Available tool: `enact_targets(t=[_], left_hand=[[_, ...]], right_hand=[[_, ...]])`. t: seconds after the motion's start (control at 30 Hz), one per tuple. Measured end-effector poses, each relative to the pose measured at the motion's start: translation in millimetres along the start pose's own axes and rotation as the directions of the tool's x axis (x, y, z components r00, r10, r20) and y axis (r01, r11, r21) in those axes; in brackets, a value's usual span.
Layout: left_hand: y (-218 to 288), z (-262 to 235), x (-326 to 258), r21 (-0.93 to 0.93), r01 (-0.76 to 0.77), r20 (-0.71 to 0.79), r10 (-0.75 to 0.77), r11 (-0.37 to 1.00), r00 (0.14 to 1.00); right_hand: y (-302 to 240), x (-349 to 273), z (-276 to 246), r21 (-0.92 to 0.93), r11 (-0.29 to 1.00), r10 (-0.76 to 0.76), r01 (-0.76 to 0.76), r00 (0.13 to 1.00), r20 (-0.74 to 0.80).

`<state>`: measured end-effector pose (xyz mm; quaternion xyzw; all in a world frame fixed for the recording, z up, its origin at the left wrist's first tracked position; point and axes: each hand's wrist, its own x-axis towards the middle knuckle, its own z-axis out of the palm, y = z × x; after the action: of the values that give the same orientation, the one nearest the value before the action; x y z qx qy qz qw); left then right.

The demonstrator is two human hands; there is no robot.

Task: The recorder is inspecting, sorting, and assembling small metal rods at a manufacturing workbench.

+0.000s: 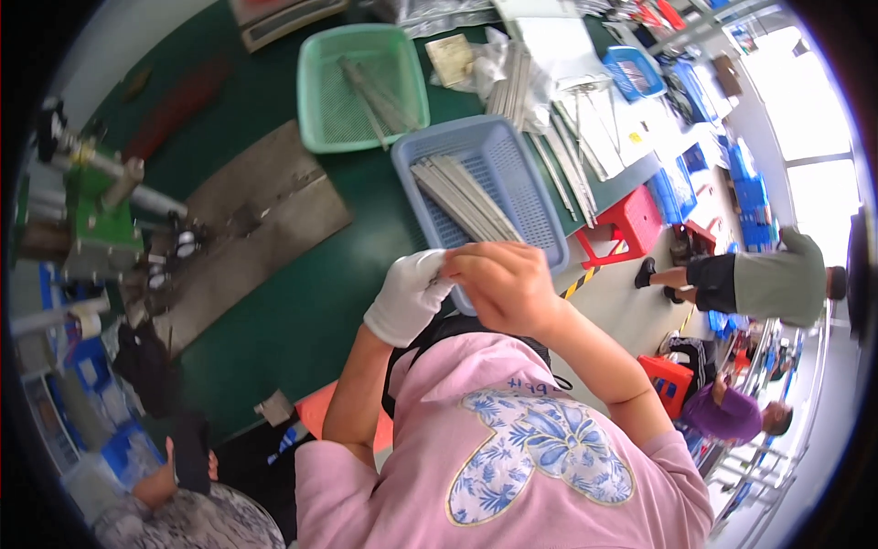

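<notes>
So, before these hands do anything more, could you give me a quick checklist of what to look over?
1. Left hand covered: ok, it wears a white glove.
2. Right hand covered: not ok if both should be gloved; it is bare.
3. Hands together: ok, their fingers meet near the blue basket.
4. Something pinched between them: cannot tell, the fingers hide it.
5. Grey strips inside the blue basket: ok, bundled together lengthwise.
6. Green basket on the table: ok, beyond the hands.
</notes>
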<state>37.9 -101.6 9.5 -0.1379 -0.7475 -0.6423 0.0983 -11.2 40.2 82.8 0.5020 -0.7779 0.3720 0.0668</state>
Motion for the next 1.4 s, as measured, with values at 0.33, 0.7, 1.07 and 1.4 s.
enact_targets(t=[0.33, 0.7, 1.07, 1.4], left_hand=[[-22.9, 9.4, -4.2, -0.029, 0.076, 0.023, -0.075, 0.997, 0.997], [-11.4, 6.2, 23.4, -0.152, 0.263, -0.433, -0.303, 0.953, 0.849], [36.3, 145.7, 171.3, 0.561, -0.354, 0.489, 0.045, 0.748, 0.871], [-90.5, 294.7, 220.0, 0.604, -0.457, 0.792, -0.426, 0.653, 0.438]], right_hand=[[-23.7, 31.1, -109.4, -0.04, 0.992, -0.124, 0.118, 0.931, -0.343], [139.4, -186.8, -187.5, 0.64, 0.752, 0.537, -0.16, -0.415, -0.734], [242.7, -218.1, -31.4, 0.915, 0.325, 0.625, 0.238, -0.781, -0.019], [221.4, -228.2, -25.9, 0.893, -0.079, 0.88, 0.443, -0.39, 0.272]])
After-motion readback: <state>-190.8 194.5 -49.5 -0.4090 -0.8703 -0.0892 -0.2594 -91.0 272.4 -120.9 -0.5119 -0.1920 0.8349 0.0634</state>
